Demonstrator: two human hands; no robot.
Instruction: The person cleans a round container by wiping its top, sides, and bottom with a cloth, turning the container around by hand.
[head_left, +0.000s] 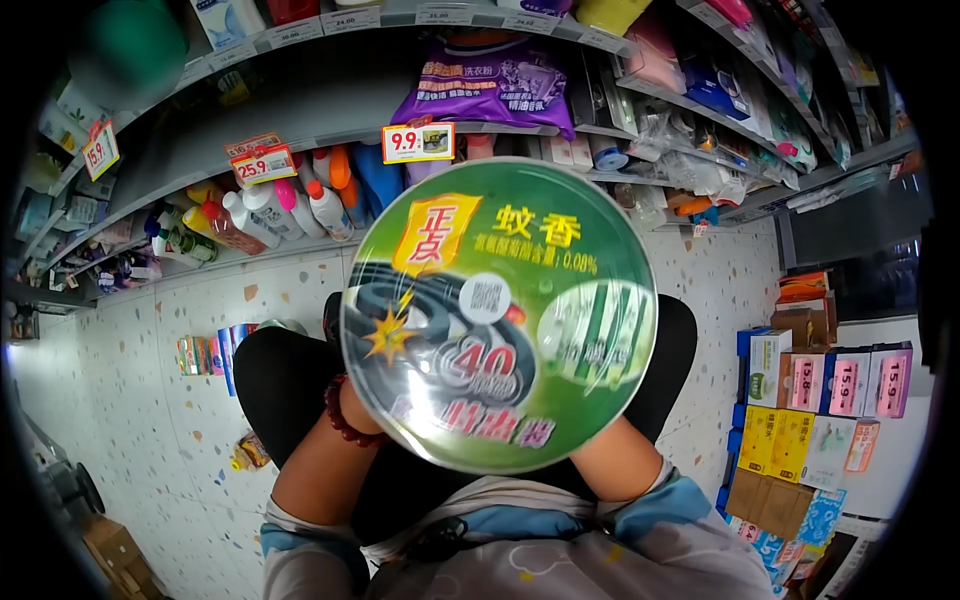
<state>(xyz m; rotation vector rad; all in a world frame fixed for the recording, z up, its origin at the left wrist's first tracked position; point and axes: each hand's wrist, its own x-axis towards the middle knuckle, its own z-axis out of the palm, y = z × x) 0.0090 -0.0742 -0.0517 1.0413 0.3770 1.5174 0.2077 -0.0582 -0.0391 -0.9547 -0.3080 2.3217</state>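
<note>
A round green box (498, 315) was up over two black knees (680, 335).
Left hand (598, 446) and right hand (360, 410) (red beads (337, 412) there!) hid behind it, so I could not tell their grip.

Purple bag (488, 88) on grey shelf (345, 137)

From my remote view, looking down, both bare forearms rise from the lower edge, angled inward toward each other in front of the torso. My left forearm (322, 468) wears a dark red beaded bracelet (345, 416) at the wrist; my right forearm (622, 462) shows only partly. The left hand and right hand are hidden, so I cannot tell how their fingers are posed.
</note>
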